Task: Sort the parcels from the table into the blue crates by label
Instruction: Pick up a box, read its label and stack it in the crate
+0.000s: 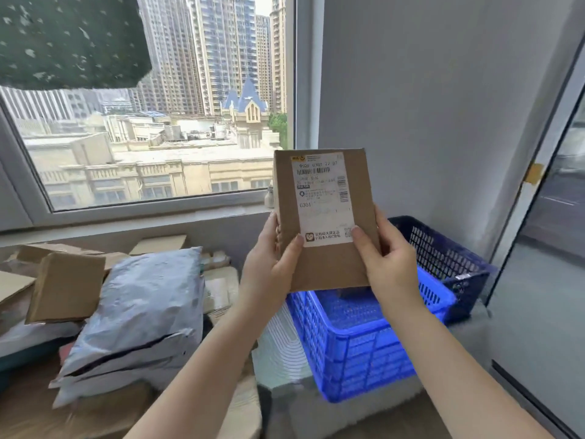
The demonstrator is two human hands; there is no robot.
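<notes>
A brown cardboard parcel [329,264] with a white shipping label reading 0301 is held upright in front of me, above the crates. My left hand [269,264] grips its lower left edge, thumb on the front. My right hand [389,264] grips the lower right edge, thumb on the label's corner. Below the parcel stands a bright blue crate [364,350], and behind it on the right a darker blue crate [449,258]. More parcels lie on the table at left: a large grey plastic mailer [142,315] and a small brown box [68,286].
A window with a sill [142,217] runs behind the table. A grey wall [427,122] rises behind the crates, and a glass door frame [522,232] stands at right. Flattened cardboard [158,243] lies at the table's back.
</notes>
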